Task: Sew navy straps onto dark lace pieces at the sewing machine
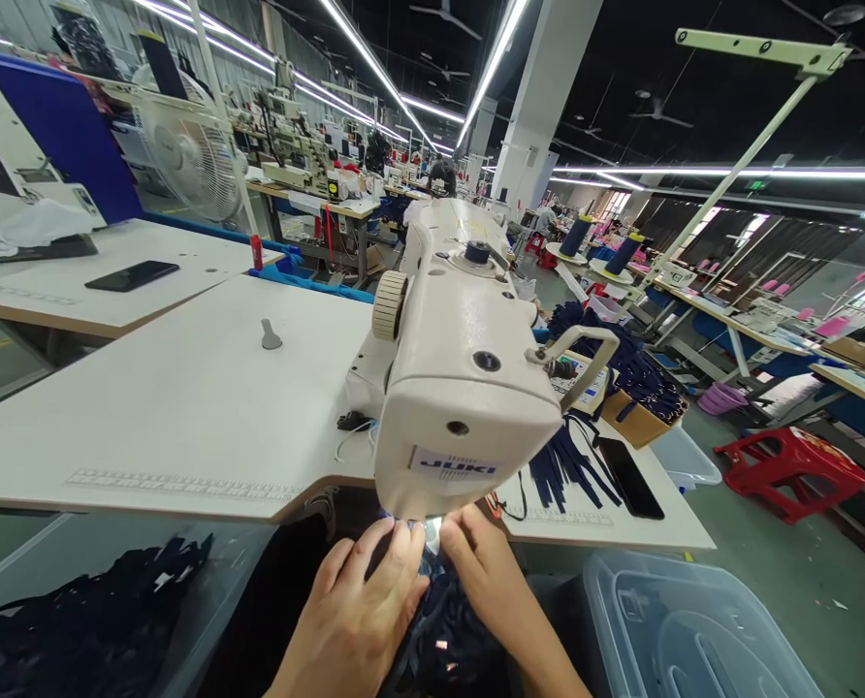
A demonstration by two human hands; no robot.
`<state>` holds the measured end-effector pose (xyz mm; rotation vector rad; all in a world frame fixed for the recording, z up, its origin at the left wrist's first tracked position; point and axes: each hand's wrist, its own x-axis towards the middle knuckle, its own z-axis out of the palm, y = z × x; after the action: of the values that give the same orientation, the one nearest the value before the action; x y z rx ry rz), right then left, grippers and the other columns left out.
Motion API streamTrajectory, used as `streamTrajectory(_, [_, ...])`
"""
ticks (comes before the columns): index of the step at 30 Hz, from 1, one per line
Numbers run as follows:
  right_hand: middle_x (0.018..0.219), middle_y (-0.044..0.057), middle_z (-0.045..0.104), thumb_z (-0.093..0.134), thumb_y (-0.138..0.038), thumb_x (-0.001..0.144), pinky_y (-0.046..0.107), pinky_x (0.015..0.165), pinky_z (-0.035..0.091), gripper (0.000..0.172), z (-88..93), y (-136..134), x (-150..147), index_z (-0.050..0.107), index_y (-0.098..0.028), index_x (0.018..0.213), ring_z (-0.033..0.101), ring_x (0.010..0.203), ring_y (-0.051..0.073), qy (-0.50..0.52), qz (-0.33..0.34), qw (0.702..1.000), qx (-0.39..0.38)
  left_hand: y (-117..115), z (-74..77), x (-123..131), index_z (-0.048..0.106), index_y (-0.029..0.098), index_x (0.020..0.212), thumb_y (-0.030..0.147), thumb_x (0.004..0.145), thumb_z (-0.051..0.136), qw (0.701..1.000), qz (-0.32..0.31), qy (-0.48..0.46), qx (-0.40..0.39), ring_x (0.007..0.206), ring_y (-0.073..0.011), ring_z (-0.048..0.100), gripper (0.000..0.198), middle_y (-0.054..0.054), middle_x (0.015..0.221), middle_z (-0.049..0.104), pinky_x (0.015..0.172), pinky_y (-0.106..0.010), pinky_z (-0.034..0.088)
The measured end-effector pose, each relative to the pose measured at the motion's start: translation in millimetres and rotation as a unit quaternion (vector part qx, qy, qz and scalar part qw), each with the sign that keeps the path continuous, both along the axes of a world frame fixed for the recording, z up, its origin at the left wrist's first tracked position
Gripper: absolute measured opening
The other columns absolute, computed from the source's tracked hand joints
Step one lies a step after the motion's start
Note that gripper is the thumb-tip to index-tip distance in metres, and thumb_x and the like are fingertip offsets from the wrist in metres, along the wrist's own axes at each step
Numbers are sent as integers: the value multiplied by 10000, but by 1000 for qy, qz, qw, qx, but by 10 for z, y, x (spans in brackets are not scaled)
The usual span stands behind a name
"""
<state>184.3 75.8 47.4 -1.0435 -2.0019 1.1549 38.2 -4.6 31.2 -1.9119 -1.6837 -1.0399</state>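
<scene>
A cream JUKI sewing machine (462,368) stands on the white table (185,407) in front of me. Just below its head, my left hand (356,620) and my right hand (487,577) lie side by side on dark navy fabric (439,630). The fingers of both are pressed down flat on the cloth, fingertips close to the lit spot under the machine. The needle itself is hidden by the machine head.
Navy strips (567,465) and a black phone (628,477) lie on the table's right side. A cardboard box (636,422) holds more navy pieces. Clear plastic bins sit at lower left (76,620) and lower right (680,630). A red stool (788,465) stands right.
</scene>
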Motion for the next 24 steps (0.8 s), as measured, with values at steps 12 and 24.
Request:
streamTrajectory(12, [748, -31, 477, 438, -340, 953, 225, 643, 350, 199, -35, -190, 166, 534, -190, 865, 412, 679, 111, -7, 82, 989, -125, -21, -18, -20, 614, 198, 1155, 202, 932, 383, 987, -27, 157, -36, 1088, -200, 538, 321, 1, 1167, 657, 966, -355, 332])
streamTrajectory(24, [780, -8, 564, 534, -308, 926, 210, 653, 413, 149, 175, -281, 283, 564, -194, 836, 519, 716, 112, 58, 146, 987, 36, -161, 231, -106, 593, 212, 864, 300, 911, 437, 949, -233, -90, -195, 807, -127, 573, 186, -26, 890, 627, 744, -207, 446])
